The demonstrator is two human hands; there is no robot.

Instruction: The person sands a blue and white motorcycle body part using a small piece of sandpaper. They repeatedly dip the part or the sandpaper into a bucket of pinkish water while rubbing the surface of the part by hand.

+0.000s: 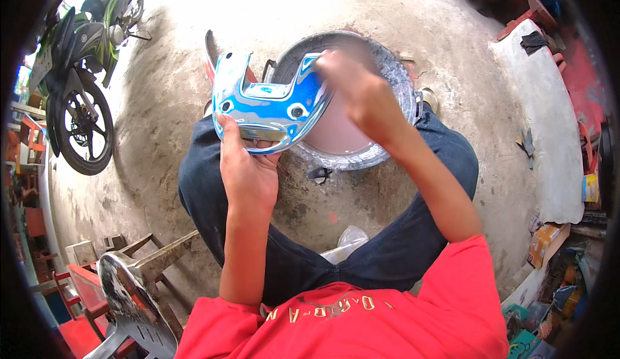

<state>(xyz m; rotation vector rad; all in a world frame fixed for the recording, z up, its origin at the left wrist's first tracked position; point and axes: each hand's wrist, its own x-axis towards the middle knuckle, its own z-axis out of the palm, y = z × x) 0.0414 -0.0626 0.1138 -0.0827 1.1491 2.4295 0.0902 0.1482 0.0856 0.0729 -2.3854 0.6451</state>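
Observation:
My left hand (247,165) grips the lower edge of a U-shaped motorcycle part (271,102), which looks like a rear grab rail. Its glossy surface is patched in blue, grey and white, with dark bolt holes. Blurred by motion, my right hand (363,97) is at the part's upper right arm with its fingers curled in. Whether anything is between those fingers cannot be seen. Below the part and partly behind it, a round metal basin (339,162) with side handles holds cloudy pinkish liquid (339,129). The basin sits on the floor between my legs.
A motorcycle (87,68) stands at upper left. A worn plastic chair (140,301) and wooden stool frame (164,252) are at lower left. Along the right runs a pale ledge (537,131), with a cardboard box (545,245) and clutter below. A clear plastic bag (352,238) lies between my thighs.

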